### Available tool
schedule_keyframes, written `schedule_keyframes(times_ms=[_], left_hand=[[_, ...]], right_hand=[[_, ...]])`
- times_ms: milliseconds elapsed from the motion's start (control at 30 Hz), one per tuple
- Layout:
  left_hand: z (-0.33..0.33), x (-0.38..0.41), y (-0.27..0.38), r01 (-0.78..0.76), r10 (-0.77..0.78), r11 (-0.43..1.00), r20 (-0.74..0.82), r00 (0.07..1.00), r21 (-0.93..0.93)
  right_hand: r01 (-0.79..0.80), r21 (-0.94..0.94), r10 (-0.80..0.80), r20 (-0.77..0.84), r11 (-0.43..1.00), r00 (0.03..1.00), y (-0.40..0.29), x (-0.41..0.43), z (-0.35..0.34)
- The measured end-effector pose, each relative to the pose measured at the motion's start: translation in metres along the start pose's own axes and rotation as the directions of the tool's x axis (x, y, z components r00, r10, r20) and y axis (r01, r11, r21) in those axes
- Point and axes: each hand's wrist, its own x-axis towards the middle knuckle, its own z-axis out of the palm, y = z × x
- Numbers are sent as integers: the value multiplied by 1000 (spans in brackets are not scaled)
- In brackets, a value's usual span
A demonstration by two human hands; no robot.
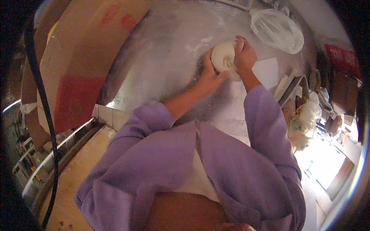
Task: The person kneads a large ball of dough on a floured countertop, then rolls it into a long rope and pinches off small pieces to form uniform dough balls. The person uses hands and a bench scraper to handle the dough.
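Observation:
Between my two hands is a rounded, pale lump that looks like dough [223, 55], with a fold or crease on the side nearer me. My left hand [210, 69] cups its left and near side, the thumb lying along the near edge. On the right, my right hand [245, 53] grips the lump with fingers bent over its far right side. Beneath them spreads a grey work surface [162, 57] streaked with white powder that looks like flour. A flat white sheet [266, 72] lies just right of my right wrist.
A large cardboard box [83, 52] with red markings rises at the left. A clear plastic bag [277, 30] lies at the far right of the surface. Plastic bags [303, 121] hang or lie at the right. A black cable [43, 95] runs down the left side.

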Motion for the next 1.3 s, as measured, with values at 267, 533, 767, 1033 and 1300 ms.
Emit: schedule_keyframes(times_ms=[267,533,767,1033,1300], left_hand=[[-7,33,25,128,-113,957,-74,991,260],[-27,-56,24,-526,249,538,472,846,659],[-30,-54,-7,-645,368,413,530,764,643],[-18,-14,8,33,-71,956,122,990,291],[19,10,10,136,-126,985,-93,988,111]], right_hand=[[-426,363,366,223,829,903,-14,-20,-15],[-139,81,127,137,987,982,-59,-103,-70],[332,-72,-339,-130,941,932,-25,-130,-45],[-8,16,8,-10,1000,1000,-13,-46,-17],[-346,208,333,98,915,938,28,25,19]])
